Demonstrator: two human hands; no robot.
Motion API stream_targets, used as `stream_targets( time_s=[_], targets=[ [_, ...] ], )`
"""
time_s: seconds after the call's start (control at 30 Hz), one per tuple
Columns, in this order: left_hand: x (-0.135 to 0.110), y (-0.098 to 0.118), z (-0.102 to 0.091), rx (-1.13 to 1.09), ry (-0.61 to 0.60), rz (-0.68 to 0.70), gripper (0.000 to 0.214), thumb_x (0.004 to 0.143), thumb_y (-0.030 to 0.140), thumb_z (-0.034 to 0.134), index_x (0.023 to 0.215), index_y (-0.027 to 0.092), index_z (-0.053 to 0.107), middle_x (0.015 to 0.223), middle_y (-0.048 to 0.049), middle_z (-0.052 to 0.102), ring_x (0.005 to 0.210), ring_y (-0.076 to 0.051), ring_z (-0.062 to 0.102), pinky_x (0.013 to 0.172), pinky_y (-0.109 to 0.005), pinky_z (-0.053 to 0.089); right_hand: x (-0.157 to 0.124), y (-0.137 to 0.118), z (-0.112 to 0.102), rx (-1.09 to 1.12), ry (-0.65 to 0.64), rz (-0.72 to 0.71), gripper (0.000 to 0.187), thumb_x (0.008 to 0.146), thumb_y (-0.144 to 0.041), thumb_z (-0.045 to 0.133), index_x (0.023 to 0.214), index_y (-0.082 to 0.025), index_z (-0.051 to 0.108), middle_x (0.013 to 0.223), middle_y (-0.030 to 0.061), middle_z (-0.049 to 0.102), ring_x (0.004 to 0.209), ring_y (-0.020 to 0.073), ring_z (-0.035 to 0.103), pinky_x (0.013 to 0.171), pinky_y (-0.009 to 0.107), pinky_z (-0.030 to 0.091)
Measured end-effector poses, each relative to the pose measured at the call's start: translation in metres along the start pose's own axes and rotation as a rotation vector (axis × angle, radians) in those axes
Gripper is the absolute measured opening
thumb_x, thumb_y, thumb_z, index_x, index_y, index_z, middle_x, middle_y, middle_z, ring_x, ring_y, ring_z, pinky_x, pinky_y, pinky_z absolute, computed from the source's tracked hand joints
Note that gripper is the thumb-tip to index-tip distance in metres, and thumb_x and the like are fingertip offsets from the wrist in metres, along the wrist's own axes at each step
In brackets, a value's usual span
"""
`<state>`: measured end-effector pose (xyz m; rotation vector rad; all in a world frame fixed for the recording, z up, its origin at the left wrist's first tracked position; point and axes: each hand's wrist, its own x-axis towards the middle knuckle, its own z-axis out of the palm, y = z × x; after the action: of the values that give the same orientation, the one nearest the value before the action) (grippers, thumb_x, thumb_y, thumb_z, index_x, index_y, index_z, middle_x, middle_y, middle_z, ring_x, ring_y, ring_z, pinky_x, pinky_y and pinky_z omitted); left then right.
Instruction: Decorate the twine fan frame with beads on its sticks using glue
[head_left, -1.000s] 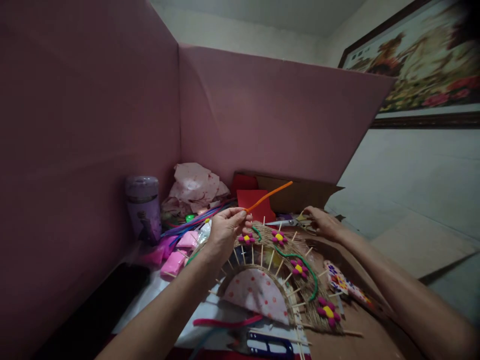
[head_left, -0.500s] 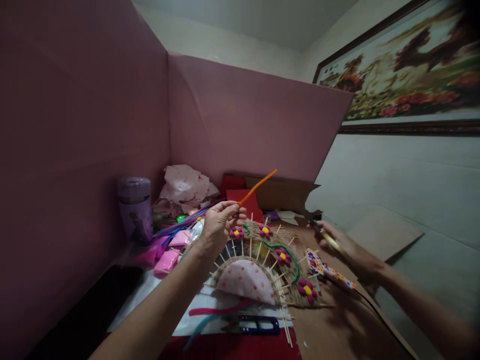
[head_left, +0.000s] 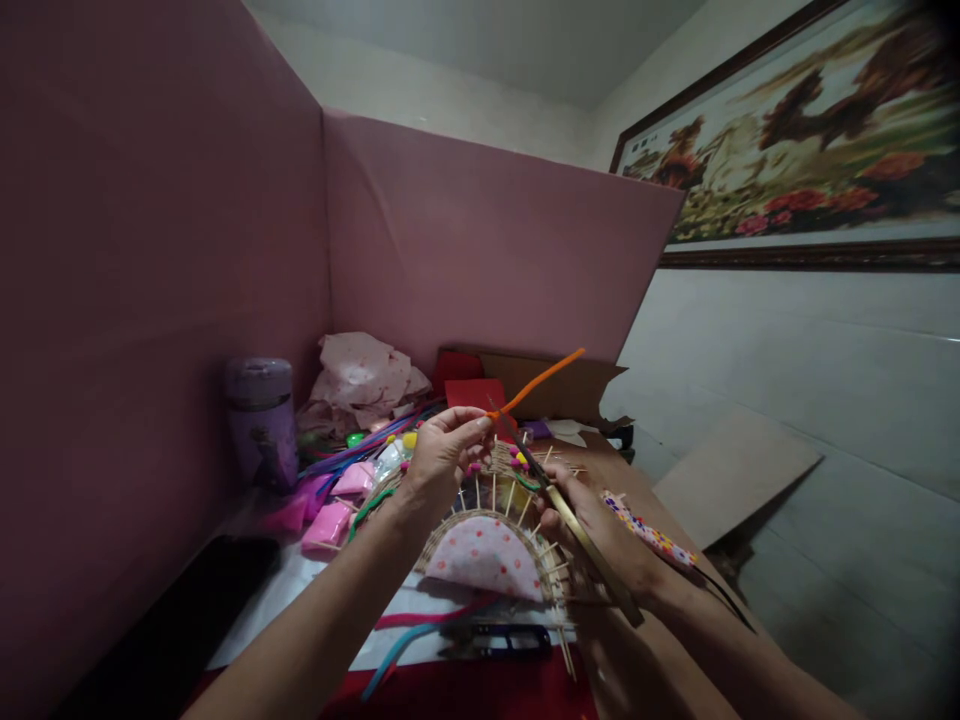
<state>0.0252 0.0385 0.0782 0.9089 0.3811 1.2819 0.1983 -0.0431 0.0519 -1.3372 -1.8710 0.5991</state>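
Observation:
Pinched in my left hand (head_left: 454,445) is an orange pipe cleaner (head_left: 544,382), its free end pointing up and right. My right hand (head_left: 592,520) grips a pair of scissors (head_left: 574,525) with pale gold handles. The dark blades reach up to the pipe cleaner just beside my left fingertips; whether they touch it I cannot tell. Below both hands lies a half-round woven twine piece on thin sticks, with a dotted pink cloth half-circle (head_left: 484,560) at its centre. Its clay flowers and green strips are partly hidden behind my hands.
A purple bottle (head_left: 262,425) stands left, near pink packets (head_left: 328,526) and crumpled dotted cloth (head_left: 364,375). Thread snips (head_left: 502,641) and a blue pipe cleaner (head_left: 397,655) lie in front. At right is a flower-patterned glue gun (head_left: 649,530) with a cord. Pink panels stand behind.
My right hand has brought the scissors in from the right, up to the orange pipe cleaner. My left hand has shifted slightly, still holding it. The view has turned a little to the right.

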Motion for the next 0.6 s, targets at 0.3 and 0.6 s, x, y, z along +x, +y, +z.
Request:
stream_targets(
  time_s=[0.3, 0.6],
  targets=[
    [-0.006, -0.004, 0.003, 0.08, -0.096, -0.032, 0.023, 0.058, 0.024, 0.074, 0.07, 0.011, 0.06, 0.054, 0.0007, 0.058, 0.044, -0.007, 0.05, 0.042, -0.017, 0.037, 0.009, -0.015, 0.007, 0.194, -0.037, 0.03, 0.054, 0.073, -0.062, 0.051, 0.1, -0.016, 0.051, 0.066, -0.0023, 0.044, 0.053, 0.0084, 0.034, 0.046, 0.02, 0.032],
    [-0.006, -0.003, 0.0, 0.205, -0.15, -0.045, 0.026, 0.057, 0.03, 0.075, 0.069, 0.011, 0.061, 0.054, 0.0001, 0.059, 0.041, -0.007, 0.048, 0.041, -0.02, 0.04, 0.008, -0.024, 0.003, 0.259, -0.059, 0.041, 0.055, 0.069, -0.062, 0.055, 0.099, -0.015, 0.055, 0.067, -0.0017, 0.044, 0.056, 0.009, 0.035, 0.047, 0.019, 0.032]
  ],
)
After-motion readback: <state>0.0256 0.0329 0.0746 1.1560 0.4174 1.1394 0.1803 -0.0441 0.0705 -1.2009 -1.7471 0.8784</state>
